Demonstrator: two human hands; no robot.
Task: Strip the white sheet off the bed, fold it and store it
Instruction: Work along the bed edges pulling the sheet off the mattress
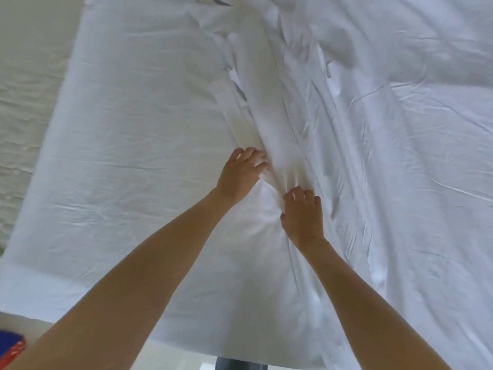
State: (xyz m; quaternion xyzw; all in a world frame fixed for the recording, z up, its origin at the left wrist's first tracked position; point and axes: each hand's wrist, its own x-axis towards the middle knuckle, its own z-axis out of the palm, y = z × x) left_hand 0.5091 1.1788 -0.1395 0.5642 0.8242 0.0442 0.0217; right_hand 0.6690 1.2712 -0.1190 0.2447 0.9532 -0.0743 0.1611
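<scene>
White crumpled cotton sheet [149,145] covers the bed; your left hand [241,173] and right hand [302,216] each pinch its central gathered ridge.

1. A pale, wrinkled mattress surface [24,84] shows bare along the bed's left edge.
2. Soft, even light falls across it, with grey shadows toward the far right.
3. A blue and red object [12,345] sits at the near left corner; what it is cannot be told.
4. A dark grey patch [240,365] shows beyond the near edge.

The bed [29,108] shows its bare cream mattress surface at the left side. The white sheet [138,145] lies directly on it, flat at the left, bunched into long folds in the middle.
</scene>
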